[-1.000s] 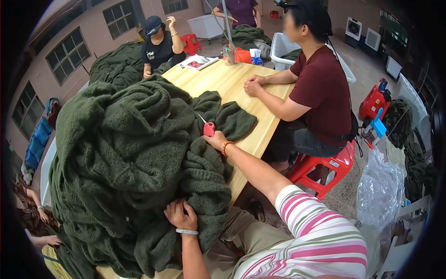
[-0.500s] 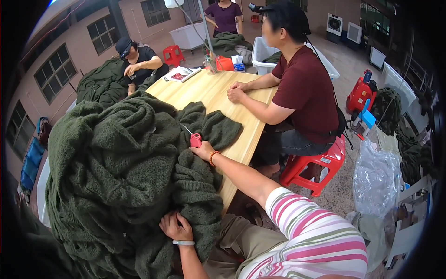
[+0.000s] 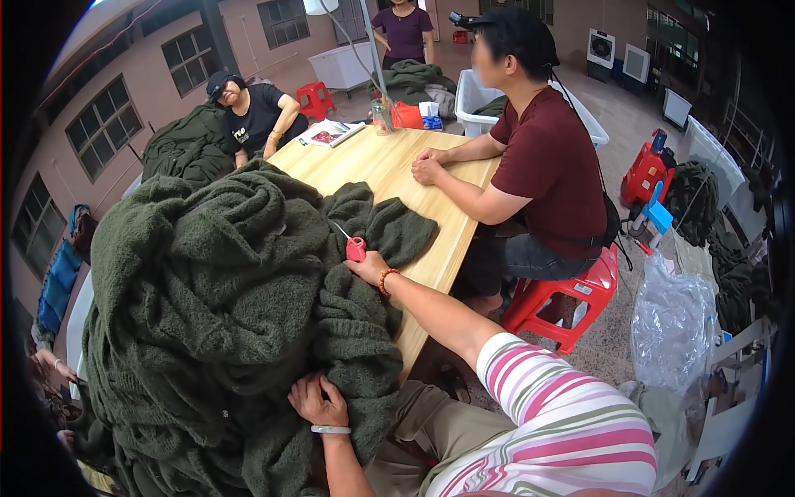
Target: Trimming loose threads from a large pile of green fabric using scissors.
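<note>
right hand [image 3: 370, 267]: fingers closed on the handle of red-handled scissors [image 3: 355, 248], slim blade slanting to the upper left over dark green knitwear [image 3: 224, 290]; orange beaded bracelet [image 3: 386, 282] at the wrist. left hand [image 3: 319, 400]: resting on the near right side of the same knitwear, fingers bent; cannot tell whether they pinch any cloth; pale bangle [image 3: 331, 430] at the wrist. dark green knitwear: one large heap on the near left of a pale wooden table [image 3: 364, 170], a loose fold spread to its right. at the table's right side: seated person in maroon [image 3: 555, 166], hands together on the top, red stool [image 3: 567, 311] beneath. far end: open booklet [image 3: 331, 133], glass jar [image 3: 382, 118].
</note>
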A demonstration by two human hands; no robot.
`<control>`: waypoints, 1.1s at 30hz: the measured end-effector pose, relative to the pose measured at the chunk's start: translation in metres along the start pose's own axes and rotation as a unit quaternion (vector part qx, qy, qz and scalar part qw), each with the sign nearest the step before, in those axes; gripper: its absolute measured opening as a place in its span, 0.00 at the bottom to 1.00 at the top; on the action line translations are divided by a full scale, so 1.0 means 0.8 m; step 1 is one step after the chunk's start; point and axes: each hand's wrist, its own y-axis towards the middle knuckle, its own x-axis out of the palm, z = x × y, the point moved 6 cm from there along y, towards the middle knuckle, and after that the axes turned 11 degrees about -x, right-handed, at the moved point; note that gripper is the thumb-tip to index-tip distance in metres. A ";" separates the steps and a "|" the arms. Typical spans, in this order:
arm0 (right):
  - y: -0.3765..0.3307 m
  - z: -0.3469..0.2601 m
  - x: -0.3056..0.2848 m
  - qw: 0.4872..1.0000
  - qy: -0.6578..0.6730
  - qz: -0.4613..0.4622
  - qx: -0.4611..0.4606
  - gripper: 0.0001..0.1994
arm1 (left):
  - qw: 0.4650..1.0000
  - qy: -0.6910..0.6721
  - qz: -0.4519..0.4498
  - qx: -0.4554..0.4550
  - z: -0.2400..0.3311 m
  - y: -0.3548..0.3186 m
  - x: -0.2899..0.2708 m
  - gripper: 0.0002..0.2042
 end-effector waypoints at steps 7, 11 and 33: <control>0.000 0.002 -0.002 1.000 0.013 -0.004 0.008 0.19 | 1.000 -0.002 -0.011 -0.005 0.003 0.002 0.000 0.05; 0.000 -0.002 0.000 1.000 0.026 -0.003 0.006 0.20 | 1.000 -0.004 0.003 0.001 0.002 0.003 -0.003 0.04; 0.001 0.007 -0.001 1.000 0.028 0.008 0.008 0.18 | 1.000 -0.013 0.000 -0.012 0.004 0.005 -0.006 0.04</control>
